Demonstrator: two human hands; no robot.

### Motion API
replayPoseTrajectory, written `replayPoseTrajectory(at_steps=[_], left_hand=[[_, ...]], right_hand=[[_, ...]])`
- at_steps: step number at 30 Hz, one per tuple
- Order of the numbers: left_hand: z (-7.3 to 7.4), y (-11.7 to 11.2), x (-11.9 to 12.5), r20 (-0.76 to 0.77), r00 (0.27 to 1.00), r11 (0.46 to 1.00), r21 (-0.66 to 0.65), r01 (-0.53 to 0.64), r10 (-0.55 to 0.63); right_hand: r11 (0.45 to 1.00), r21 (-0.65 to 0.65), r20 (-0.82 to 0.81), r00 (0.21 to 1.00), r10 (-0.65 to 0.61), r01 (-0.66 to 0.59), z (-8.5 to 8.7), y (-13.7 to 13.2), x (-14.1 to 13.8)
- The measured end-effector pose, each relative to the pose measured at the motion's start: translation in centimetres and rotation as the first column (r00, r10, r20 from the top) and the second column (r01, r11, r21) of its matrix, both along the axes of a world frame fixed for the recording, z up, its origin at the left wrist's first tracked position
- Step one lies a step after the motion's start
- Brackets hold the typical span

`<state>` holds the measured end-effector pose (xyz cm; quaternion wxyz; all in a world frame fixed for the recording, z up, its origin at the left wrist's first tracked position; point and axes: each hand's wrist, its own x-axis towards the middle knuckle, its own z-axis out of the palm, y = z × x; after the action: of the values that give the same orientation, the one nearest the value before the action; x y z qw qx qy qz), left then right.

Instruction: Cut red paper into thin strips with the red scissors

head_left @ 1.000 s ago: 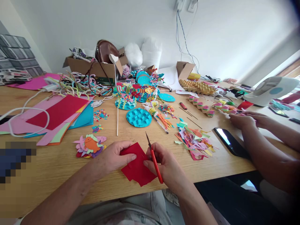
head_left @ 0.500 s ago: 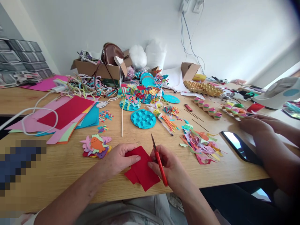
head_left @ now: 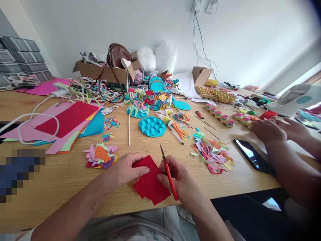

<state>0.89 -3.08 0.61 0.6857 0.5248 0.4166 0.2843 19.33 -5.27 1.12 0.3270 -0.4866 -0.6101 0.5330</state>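
Observation:
Red paper (head_left: 152, 185), with a notched lower left edge, is pinched between the thumb and fingers of my left hand (head_left: 134, 169). My right hand (head_left: 175, 172) grips red-handled scissors (head_left: 168, 174), blades pointing up and away. The right thumb also rests on the paper's right side. Just left of my left hand lies a pile of cut paper fish (head_left: 101, 155), an orange one on top. To the right of my right hand is a heap of coloured paper scraps (head_left: 212, 152).
A co-worker's hands (head_left: 269, 130) are at the right, near a phone (head_left: 250, 155) and painted egg-carton strips (head_left: 219, 115). Coloured sheets (head_left: 69, 120) and a white cable (head_left: 56, 125) lie left. A blue textured disc (head_left: 152, 126) and glue bottle (head_left: 164, 118) are ahead; a cardboard box (head_left: 102, 73) stands behind.
The view has shifted slightly. My hands keep the same hold on the paper and scissors. The co-worker's hands have drawn back a little from the egg-carton strips, fingers more spread.

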Motion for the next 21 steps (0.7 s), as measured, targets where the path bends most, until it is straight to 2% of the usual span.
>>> replayPoseTrajectory(at_steps=[7,14,17,21], left_hand=[[-0.2,-0.1,-0.1,0.057,0.998,1.0,0.011,0.001,-0.002],[1.1,-0.3,-0.1,0.059,0.996,0.996,-0.063,-0.065,0.069],[1.1,-0.3,-0.1,0.08,0.992,0.992,-0.089,-0.088,0.095],[1.1,-0.4,-0.4,0.113,0.989,0.993,-0.086,-0.084,0.094]], right_hand=[[1.0,0.029,0.011,1.0,0.003,-0.003,-0.2,0.0,0.1],[0.969,0.242,0.227,0.968,-0.11,0.054,1.3,-0.5,1.5],[0.963,0.268,0.293,0.953,-0.076,-0.006,1.9,-1.2,2.1],[0.965,0.221,0.406,0.913,0.04,-0.14,2.1,-1.9,2.6]])
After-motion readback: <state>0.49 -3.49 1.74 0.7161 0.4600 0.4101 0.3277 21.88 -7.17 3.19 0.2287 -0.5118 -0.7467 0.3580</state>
